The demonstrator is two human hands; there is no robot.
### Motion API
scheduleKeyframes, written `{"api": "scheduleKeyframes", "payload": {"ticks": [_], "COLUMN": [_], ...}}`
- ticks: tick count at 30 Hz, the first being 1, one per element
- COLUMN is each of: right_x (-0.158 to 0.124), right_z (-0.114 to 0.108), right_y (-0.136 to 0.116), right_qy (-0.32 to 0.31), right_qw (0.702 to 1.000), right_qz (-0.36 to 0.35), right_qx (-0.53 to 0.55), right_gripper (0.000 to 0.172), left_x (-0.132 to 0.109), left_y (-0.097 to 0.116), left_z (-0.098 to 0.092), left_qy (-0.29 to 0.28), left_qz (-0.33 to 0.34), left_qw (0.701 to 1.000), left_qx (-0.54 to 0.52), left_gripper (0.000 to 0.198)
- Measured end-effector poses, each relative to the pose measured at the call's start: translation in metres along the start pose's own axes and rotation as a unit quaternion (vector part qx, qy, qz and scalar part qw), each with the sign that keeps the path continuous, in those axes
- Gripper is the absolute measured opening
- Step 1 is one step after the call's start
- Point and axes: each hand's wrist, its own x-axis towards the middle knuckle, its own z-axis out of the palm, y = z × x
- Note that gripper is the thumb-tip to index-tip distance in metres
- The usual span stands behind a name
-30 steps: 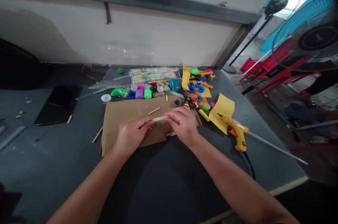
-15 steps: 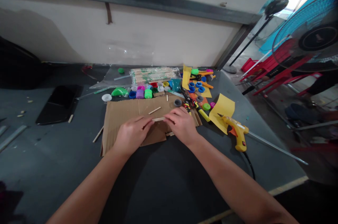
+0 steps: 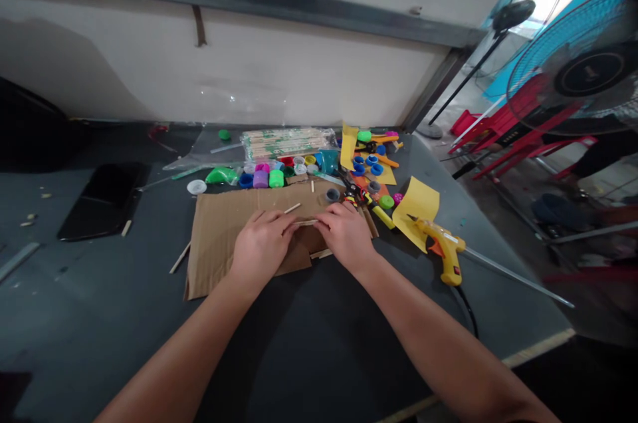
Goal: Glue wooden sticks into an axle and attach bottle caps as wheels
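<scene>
My left hand (image 3: 262, 247) and my right hand (image 3: 343, 233) pinch the two ends of a short wooden stick (image 3: 306, 223) between thumbs and fingers. They hold it level over a brown cardboard sheet (image 3: 214, 227). Another cut stick piece (image 3: 292, 208) lies on the cardboard just behind my left fingers. A third small stick (image 3: 312, 186) rests near the far edge of the sheet. Beyond my right hand lie pliers (image 3: 355, 193) with yellow-and-black handles, beside a small grey cap (image 3: 331, 195). The fingertips partly cover the held stick's ends.
A yellow glue gun (image 3: 448, 250) with a clear glue stick lies at right by a curled yellow sheet (image 3: 416, 203). Colourful bottle caps (image 3: 260, 178) and a bagged bundle of sticks (image 3: 289, 143) line the back. A black phone (image 3: 102, 200) lies at left.
My left hand has shifted slightly right and its fingers have closed in along the stick, so it sits nearer my right hand. The camera view has moved a little.
</scene>
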Motion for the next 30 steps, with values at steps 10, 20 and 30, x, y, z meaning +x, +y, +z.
{"api": "scheduleKeyframes", "payload": {"ticks": [10,20,30], "right_x": [0.000,0.007,0.010], "right_z": [0.002,0.004,0.009], "right_y": [0.001,0.001,0.001], "right_qy": [0.011,-0.008,-0.012], "right_qw": [0.998,0.998,0.998], "right_qz": [0.011,0.016,0.005], "right_qx": [0.057,0.057,0.060], "right_gripper": [0.011,0.010,0.013], "left_x": [0.000,-0.002,-0.001], "left_y": [-0.002,-0.005,-0.005], "left_z": [0.003,0.012,0.014], "left_qy": [0.002,0.025,0.009], "left_qz": [-0.004,0.058,0.069], "left_qw": [1.000,0.998,0.998], "left_qx": [-0.011,-0.010,-0.007], "left_gripper": [0.018,0.020,0.025]}}
